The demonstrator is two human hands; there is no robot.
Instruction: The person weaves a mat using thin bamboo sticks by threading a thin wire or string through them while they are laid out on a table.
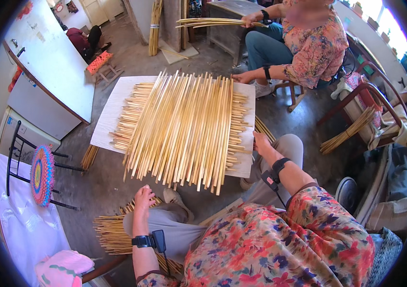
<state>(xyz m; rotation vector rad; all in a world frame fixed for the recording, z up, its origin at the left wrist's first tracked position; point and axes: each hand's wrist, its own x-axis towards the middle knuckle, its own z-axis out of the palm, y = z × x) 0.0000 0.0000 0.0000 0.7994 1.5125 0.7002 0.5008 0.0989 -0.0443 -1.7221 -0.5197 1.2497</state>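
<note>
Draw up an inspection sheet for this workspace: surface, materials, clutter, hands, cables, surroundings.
Surface: white board, mostly covered.
Materials: top sticks laid across a lower layer; near ends overhang the board.
Clutter: loose sticks beside the left leg; bundle by the red chair.
Hands: left hand near the stick ends, nothing seen in it; right hand at the board's right edge, grip unclear.
Cables: short black cord at the right wristband.
Surroundings: seated co-worker holding sticks.

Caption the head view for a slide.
Crosswise layers of yellowish stalks on a white board, the wearer's right hand at its edge.
</note>
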